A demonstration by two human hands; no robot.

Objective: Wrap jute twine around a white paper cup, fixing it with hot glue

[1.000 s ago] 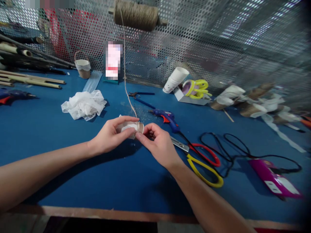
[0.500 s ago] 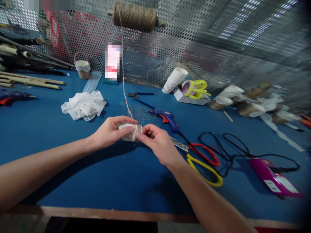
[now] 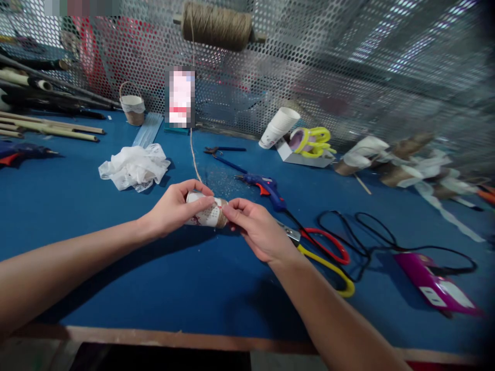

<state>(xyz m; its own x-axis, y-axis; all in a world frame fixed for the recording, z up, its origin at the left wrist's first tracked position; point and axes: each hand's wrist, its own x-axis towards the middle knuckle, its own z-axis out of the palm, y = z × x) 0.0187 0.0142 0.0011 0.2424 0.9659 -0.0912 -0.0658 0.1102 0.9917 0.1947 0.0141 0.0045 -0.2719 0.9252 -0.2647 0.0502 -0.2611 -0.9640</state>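
A white printed paper cup (image 3: 205, 215) lies on its side between my hands, with brown twine wound around its right end. My left hand (image 3: 181, 203) is closed around the cup's open end, thumb along its side. At the wound end, the fingers of my right hand (image 3: 253, 221) are pinched against the cup's base. A strand of twine (image 3: 193, 159) runs from the spool (image 3: 216, 27) on the mesh down behind the cup. Just beyond my right hand lie a blue glue gun (image 3: 266, 186) and large scissors (image 3: 328, 252) with red and yellow handles.
Pliers (image 3: 226, 157) lie behind the glue gun. Crumpled white lace (image 3: 134, 167) and a small twine basket (image 3: 133, 109) are at left. Stacked paper cups (image 3: 279, 128) lean by a white box (image 3: 305, 156). A black cord runs to a magenta power strip (image 3: 436, 283) at right.
The cup has turned in my hands, bringing red print into view. Its twine strand has shifted left. My right fingers have moved slightly along the wound end.
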